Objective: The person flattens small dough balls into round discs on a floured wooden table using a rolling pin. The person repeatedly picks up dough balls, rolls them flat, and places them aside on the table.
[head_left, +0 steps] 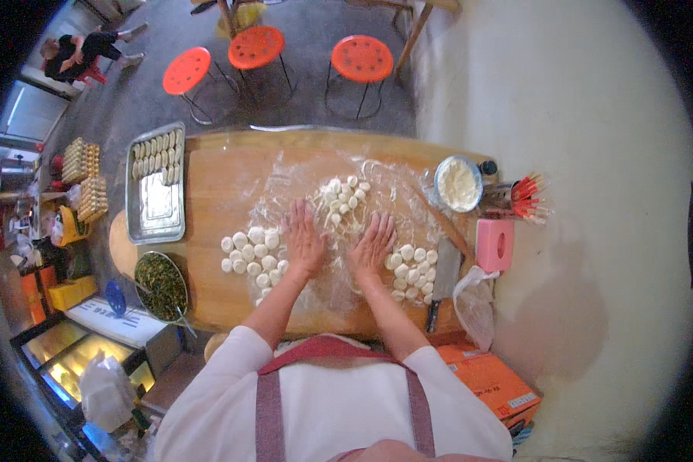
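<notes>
My left hand lies palm down on the floured wooden board, fingers pointing away from me, beside a group of flattened white dough pieces. My right hand is likewise palm down, next to another group of dough pieces. Between and beyond the fingertips sits a pile of small dough pieces in loose flour. Neither hand appears to hold anything; what is under the palms is hidden. A rolling pin and a cleaver lie to the right.
On the left are a metal tray with rows of dumplings and a bowl of chopped green filling. A bowl of flour, a chopsticks holder and a pink tissue box line the right edge. A person sits far off.
</notes>
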Demonstrator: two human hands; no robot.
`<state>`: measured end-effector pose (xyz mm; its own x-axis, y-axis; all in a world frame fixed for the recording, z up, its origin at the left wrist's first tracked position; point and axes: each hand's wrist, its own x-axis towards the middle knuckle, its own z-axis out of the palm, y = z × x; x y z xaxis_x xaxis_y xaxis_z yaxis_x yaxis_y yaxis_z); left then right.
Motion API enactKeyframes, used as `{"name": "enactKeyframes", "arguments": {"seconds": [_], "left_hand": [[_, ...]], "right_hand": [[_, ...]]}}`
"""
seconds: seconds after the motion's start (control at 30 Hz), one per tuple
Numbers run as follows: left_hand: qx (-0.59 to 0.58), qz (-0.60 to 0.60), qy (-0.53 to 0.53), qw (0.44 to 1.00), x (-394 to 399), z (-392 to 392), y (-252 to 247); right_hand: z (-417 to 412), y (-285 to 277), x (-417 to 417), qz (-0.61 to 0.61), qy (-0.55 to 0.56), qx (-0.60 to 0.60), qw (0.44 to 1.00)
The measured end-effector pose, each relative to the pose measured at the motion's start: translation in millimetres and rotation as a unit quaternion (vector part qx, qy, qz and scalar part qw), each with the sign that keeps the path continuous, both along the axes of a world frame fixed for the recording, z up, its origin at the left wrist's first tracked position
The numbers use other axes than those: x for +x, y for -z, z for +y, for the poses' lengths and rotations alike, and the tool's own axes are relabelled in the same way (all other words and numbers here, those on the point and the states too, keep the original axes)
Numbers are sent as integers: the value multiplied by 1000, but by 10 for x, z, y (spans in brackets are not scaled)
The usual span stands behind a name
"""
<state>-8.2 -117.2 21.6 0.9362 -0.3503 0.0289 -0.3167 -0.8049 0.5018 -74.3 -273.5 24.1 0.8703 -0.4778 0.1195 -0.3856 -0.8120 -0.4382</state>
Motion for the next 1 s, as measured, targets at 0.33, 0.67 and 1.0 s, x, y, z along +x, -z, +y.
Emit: {"name": "enactKeyframes", "arguments": {"seconds": [0.33,0.67,1.0], "left_hand": [[-6,-11,48,999,283,309,-229],[-197,3,56,979,141,-106,40],[-72,127,125,981,-386,561,-275]], "right_hand": [[-870,-182,305,41,-95,20,994],[-647,-133,455,42,-176,41,983],[-318,-271,-528,124,-119,124,977]]}}
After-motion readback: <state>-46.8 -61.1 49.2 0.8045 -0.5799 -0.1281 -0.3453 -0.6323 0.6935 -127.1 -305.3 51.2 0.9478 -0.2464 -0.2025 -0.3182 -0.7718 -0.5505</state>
